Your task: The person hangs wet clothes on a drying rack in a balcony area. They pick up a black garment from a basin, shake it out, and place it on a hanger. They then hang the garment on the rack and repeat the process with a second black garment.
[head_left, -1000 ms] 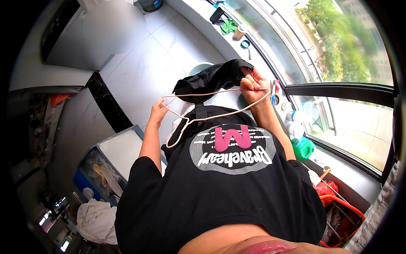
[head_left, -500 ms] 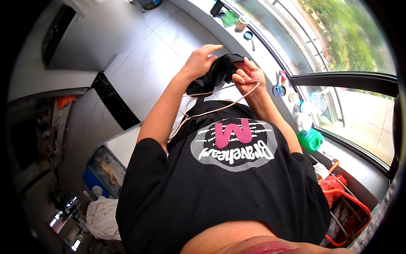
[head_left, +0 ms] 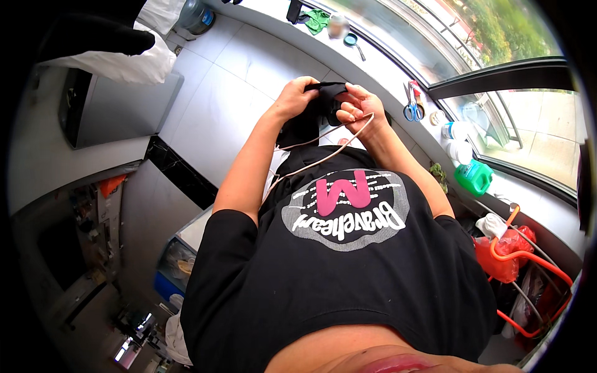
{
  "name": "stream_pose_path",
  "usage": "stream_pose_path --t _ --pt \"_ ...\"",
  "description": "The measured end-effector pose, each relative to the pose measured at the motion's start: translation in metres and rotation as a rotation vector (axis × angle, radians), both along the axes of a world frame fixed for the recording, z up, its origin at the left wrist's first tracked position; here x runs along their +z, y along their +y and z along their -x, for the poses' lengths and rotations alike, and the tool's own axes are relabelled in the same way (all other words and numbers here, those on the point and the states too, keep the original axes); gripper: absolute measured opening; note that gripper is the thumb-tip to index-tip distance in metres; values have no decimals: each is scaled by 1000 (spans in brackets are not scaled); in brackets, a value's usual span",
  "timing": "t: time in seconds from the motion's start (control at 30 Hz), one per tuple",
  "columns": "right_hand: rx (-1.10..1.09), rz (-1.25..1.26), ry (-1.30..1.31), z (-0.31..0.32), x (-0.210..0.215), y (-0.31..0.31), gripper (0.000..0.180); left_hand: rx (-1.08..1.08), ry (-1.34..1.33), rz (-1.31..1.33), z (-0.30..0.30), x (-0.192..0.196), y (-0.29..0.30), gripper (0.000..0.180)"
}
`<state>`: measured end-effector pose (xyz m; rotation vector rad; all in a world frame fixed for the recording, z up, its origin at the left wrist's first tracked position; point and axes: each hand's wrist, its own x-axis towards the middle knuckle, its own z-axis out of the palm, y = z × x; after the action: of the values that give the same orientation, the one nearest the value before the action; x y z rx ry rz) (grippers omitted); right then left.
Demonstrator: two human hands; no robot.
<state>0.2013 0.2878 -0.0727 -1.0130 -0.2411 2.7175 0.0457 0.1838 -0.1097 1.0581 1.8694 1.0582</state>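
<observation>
A piece of black cloth (head_left: pixel 331 98) is stretched at its top edge between my two hands, its lower part hanging down. My left hand (head_left: pixel 295 99) pinches that edge at one end. At the other end my right hand (head_left: pixel 360 107) grips it between thumb and fingers. A thin pale wire or cord (head_left: pixel 333 156), bent into a narrow loop, passes by the right hand, its bend resting at the palm. Whether those fingers also hold the loop I cannot tell. The loop's left end runs out of sight beside my body.
Along the windowsill at right stand a small magnifier-shaped item (head_left: pixel 352 41), blue-handled scissors (head_left: pixel 413 110), white tubs (head_left: pixel 459 151) and a green jug (head_left: pixel 474 177). Below them is an orange-framed rack (head_left: pixel 528 253) with a red bag. A grey cabinet (head_left: pixel 124 109) stands at left.
My left hand, with its fingers apart before, has closed on the cloth's edge. The cloth is now lifted and drawn straighter between both hands. The view has shifted slightly.
</observation>
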Motion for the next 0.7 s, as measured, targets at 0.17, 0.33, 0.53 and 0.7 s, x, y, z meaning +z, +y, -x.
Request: stream_pose_path --t 0.17,0.33,0.53,0.7 --pt "85 31 -123 6 5 3 16 19 -240 3 18 22 -10 17" --pt "116 -33 -157 7 6 6 21 192 -272 -262 21 29 -10 11" --pt "41 -20 -153 8 15 7 26 259 -490 -444 21 43 -9 17" --pt "13 -37 -105 10 17 6 30 246 -638 -476 17 55 -11 19"
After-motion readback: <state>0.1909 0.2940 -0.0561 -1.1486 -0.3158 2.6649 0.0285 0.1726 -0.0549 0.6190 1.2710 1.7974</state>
